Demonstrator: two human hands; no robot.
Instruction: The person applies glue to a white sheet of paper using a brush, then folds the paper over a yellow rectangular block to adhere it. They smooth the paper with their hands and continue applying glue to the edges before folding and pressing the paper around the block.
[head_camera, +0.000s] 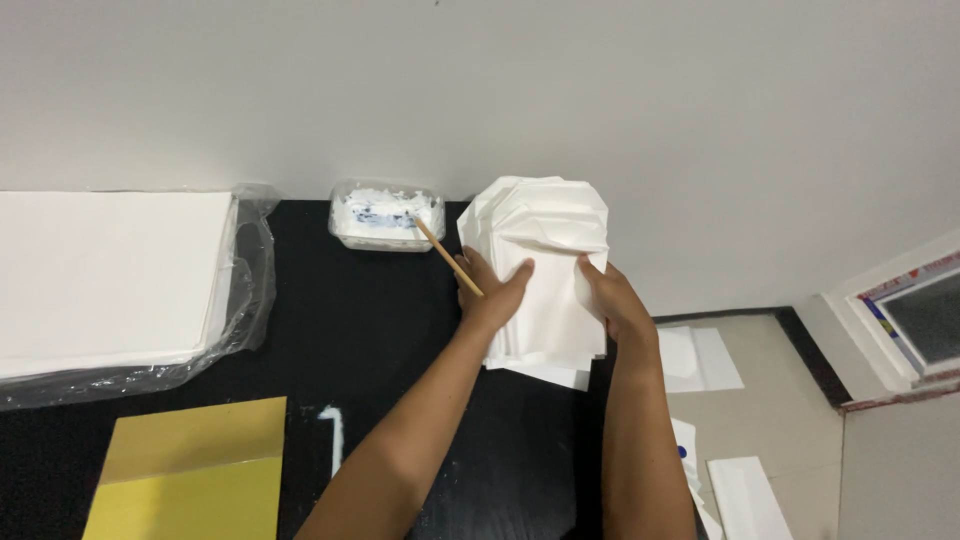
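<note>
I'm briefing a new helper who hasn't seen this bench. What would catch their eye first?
Both hands, the left hand and right hand, press on a stack of folded white paper at the black table's far edge. Beside it sits a clear tub of white paste with a wooden stick; a gold sheet lies near left.

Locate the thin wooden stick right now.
In the head view, the wooden stick sits top centre, its far end in the clear tub of white paste, its near end at the left hand, just left of the stack of white paper.
</note>
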